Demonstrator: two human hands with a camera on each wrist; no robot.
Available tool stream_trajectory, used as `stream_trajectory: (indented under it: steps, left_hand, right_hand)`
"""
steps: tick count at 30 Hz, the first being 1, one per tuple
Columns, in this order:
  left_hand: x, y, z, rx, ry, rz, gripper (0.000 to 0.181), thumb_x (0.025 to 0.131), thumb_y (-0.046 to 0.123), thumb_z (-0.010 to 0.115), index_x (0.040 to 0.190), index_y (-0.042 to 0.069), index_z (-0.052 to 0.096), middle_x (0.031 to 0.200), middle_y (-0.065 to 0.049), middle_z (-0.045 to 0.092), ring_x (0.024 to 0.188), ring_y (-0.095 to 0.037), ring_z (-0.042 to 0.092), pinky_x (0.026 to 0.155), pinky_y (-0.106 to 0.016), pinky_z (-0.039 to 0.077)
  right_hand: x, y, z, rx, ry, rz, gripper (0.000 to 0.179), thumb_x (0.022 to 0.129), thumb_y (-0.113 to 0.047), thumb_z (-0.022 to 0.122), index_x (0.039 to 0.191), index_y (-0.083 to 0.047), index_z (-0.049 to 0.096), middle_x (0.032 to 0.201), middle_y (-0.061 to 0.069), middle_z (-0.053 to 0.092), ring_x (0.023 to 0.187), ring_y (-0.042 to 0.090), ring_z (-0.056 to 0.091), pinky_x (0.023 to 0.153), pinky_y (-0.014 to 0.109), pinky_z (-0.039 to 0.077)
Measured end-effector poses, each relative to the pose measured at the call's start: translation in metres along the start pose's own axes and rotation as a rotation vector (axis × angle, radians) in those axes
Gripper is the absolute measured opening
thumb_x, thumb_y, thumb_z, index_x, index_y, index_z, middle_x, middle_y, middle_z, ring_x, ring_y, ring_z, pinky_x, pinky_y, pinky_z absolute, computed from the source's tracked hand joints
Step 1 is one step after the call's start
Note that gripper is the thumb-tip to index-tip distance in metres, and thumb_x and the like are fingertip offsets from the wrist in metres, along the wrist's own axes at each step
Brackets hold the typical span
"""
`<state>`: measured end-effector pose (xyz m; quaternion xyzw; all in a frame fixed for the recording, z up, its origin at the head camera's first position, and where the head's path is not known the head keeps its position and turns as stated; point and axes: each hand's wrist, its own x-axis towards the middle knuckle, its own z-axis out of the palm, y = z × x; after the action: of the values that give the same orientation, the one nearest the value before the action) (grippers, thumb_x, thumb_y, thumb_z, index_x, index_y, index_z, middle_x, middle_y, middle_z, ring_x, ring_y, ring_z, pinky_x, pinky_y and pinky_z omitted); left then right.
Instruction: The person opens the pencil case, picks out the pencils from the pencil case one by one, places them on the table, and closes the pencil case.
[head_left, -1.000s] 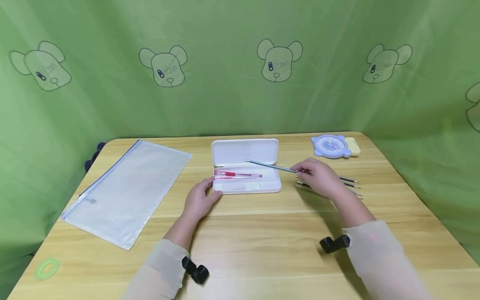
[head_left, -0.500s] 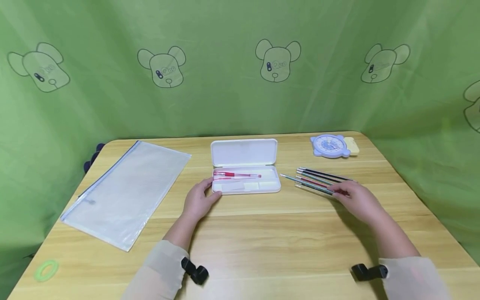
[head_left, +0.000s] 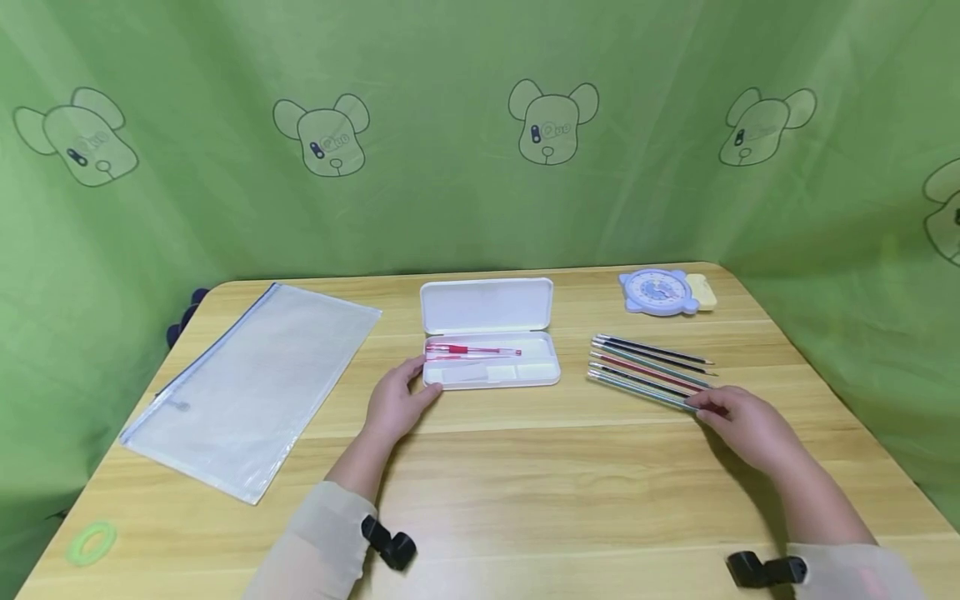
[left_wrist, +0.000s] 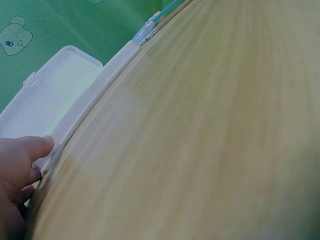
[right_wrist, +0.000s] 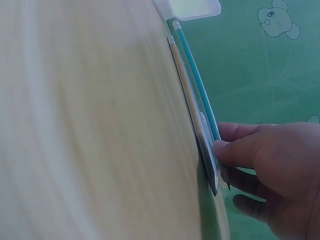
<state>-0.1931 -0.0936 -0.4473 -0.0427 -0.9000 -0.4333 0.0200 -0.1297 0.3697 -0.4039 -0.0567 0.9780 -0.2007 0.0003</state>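
Note:
A white pencil case (head_left: 538, 372) stands with its lid up in the head view, red pens (head_left: 480, 350) lying in its tray. My left hand (head_left: 393, 403) grips the case's left end, thumb at the near corner (left_wrist: 42, 146). To the right, several pencils (head_left: 651, 360) lie side by side on the table. My right hand (head_left: 752, 429) pinches a teal pencil (right_wrist: 196, 71) near its pointed end, at the near side of that row. In the right wrist view this pencil sits just above the others, its eraser end towards the case; the fingers cover its tip.
On the left of the wooden table (head_left: 480, 492) lies a clear zip pouch (head_left: 255, 392) with a blue edge. A green ring (head_left: 92, 543) is near the front left corner. At the back right, a blue toy clock (head_left: 658, 292) adjoins a pale yellow block (head_left: 702, 292).
My right hand has carried the teal pencil from beside the case rightward and towards me, down to the pencil row. The left hand has stayed on the case.

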Motion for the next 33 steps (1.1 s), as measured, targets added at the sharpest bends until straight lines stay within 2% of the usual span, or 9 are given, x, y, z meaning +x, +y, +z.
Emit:
stream_trajectory:
  steps: [14,19,27,33]
  left_hand:
    - [-0.0004,0.002,-0.0012,-0.009,-0.015,-0.026,0.058,0.09,0.03,0.071,0.14,0.007,0.053,0.141,-0.013,0.057,0.136,-0.034,0.048,0.117,-0.048,0.035]
    - [-0.001,0.0019,-0.0019,-0.012,-0.006,-0.015,0.058,0.089,0.029,0.071,0.139,0.005,0.053,0.14,-0.014,0.057,0.135,-0.034,0.049,0.117,-0.048,0.036]
    - [-0.0016,0.0023,-0.0024,-0.016,-0.001,-0.007,0.057,0.09,0.027,0.07,0.139,0.004,0.053,0.14,-0.015,0.057,0.135,-0.035,0.049,0.117,-0.049,0.035]
    - [-0.0011,0.002,-0.002,-0.014,-0.003,-0.005,0.057,0.09,0.028,0.07,0.139,0.005,0.053,0.14,-0.014,0.057,0.135,-0.035,0.049,0.117,-0.049,0.036]
  right_hand:
    - [0.0,0.0041,0.0045,-0.023,-0.03,0.015,0.018,0.091,-0.006,0.06,0.105,-0.002,0.071,0.115,0.03,0.064,0.111,0.053,0.055,0.091,0.065,0.045]
    - [0.0004,0.0043,0.0038,-0.026,-0.042,0.03,0.02,0.091,-0.007,0.061,0.107,-0.002,0.071,0.117,0.031,0.064,0.112,0.054,0.054,0.091,0.066,0.045]
    - [0.0001,0.0034,0.0039,-0.029,-0.041,0.046,0.022,0.091,-0.01,0.062,0.109,-0.002,0.071,0.12,0.032,0.062,0.114,0.055,0.053,0.092,0.067,0.044]
    - [0.002,-0.0024,0.0011,0.018,-0.011,0.048,0.027,0.095,-0.018,0.061,0.115,-0.003,0.069,0.12,0.031,0.062,0.112,0.051,0.056,0.091,0.064,0.046]
